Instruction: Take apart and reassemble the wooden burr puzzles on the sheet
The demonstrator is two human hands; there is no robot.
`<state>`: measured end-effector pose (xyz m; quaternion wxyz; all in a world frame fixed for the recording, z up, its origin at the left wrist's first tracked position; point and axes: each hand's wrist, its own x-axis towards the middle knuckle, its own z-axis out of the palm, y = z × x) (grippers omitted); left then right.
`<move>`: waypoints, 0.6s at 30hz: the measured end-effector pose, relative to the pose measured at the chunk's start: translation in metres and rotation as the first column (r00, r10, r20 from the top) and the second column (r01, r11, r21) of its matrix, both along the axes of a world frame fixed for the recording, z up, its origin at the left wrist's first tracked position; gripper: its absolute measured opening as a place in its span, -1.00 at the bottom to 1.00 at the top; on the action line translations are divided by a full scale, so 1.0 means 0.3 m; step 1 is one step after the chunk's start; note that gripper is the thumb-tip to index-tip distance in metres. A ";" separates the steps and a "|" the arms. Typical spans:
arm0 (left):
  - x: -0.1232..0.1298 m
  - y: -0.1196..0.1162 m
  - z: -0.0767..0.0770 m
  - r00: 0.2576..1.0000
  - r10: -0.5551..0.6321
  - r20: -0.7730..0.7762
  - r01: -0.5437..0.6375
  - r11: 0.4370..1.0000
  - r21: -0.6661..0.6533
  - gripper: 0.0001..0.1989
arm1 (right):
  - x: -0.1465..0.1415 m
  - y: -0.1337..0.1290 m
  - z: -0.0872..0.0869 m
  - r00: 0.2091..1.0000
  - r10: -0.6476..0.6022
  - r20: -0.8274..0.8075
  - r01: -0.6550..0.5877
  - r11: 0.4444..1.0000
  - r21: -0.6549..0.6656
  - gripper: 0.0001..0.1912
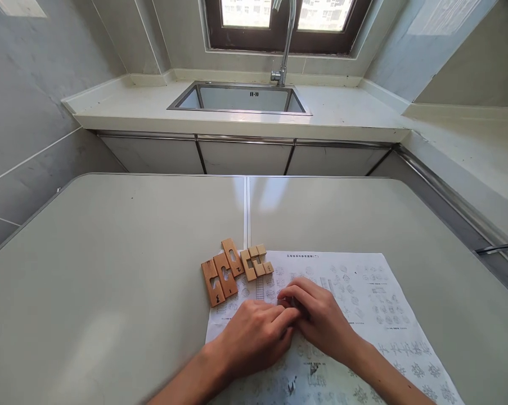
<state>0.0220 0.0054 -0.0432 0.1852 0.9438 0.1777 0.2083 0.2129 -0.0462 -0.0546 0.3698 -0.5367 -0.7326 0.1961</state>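
Note:
Over a printed paper sheet [405, 315], my left hand [260, 333] and my right hand [321, 315] meet with fingertips touching. The fingers of both are curled and closed; whatever may be between them is hidden. Just beyond my left hand lie several notched wooden puzzle pieces. Three are reddish-brown: a piece marked 3 [208, 281], a piece marked 1 [229, 288] and a piece marked 2 [227, 247]. Beside them, paler wooden pieces [248, 273] lie close together, partly on the sheet's upper left corner.
The sheet, printed with rows of small diagrams, lies on a pale table [110, 270] with a seam down its middle. Beyond the table's far edge is a white counter [122, 109] with a sink [237, 112] and a tall faucet [287, 45] under a window.

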 end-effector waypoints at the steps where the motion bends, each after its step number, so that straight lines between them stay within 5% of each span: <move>1: 0.000 0.000 0.000 1.000 0.002 0.001 -0.002 1.000 0.002 -0.88 | 0.000 0.000 0.001 1.000 -0.001 0.000 0.001 1.000 -0.002 -0.64; 18: -0.001 0.008 0.006 1.000 0.000 0.011 -0.001 0.999 0.033 -0.84 | -0.001 0.006 -0.016 1.000 -0.009 -0.008 0.009 1.000 0.016 -0.65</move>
